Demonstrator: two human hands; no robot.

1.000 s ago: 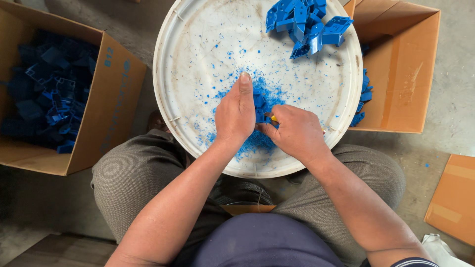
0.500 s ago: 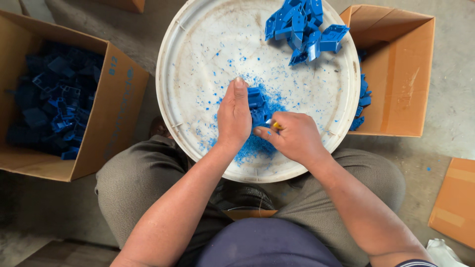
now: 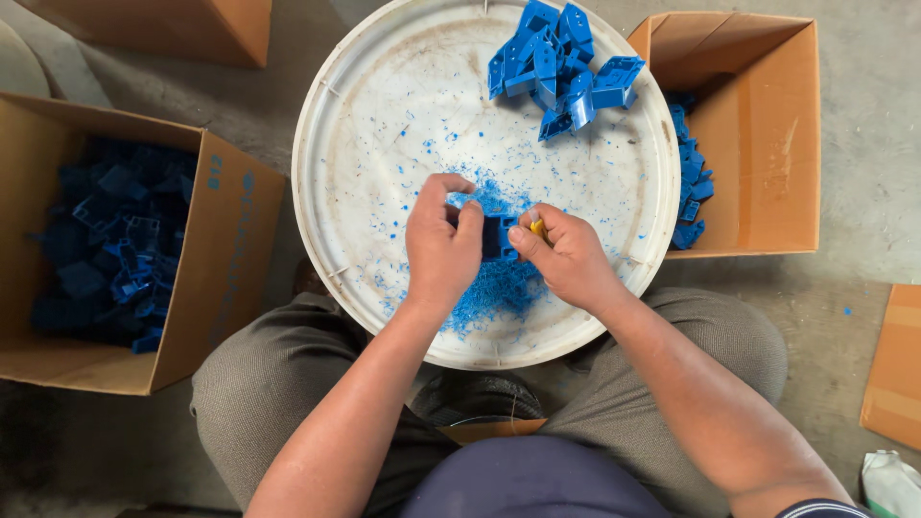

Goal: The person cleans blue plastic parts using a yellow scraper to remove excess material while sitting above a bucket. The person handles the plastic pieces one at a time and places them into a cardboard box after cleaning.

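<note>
A grey concrete floor [image 3: 863,144] lay underneath in even daylight, dusty and scuffed, with cardboard boxes [image 3: 758,134] standing open on either side.

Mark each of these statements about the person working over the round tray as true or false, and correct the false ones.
1. The left hand holds a blue plastic part over the white round tray. True.
2. The right hand is empty. False: its fingers grip a small yellow tool against the part.
3. A pile of blue parts lies at the tray's far edge. True.
4. The cardboard box on the left holds no parts. False: it holds many blue parts.
5. Blue shavings lie on the tray beneath the hands. True.
</note>
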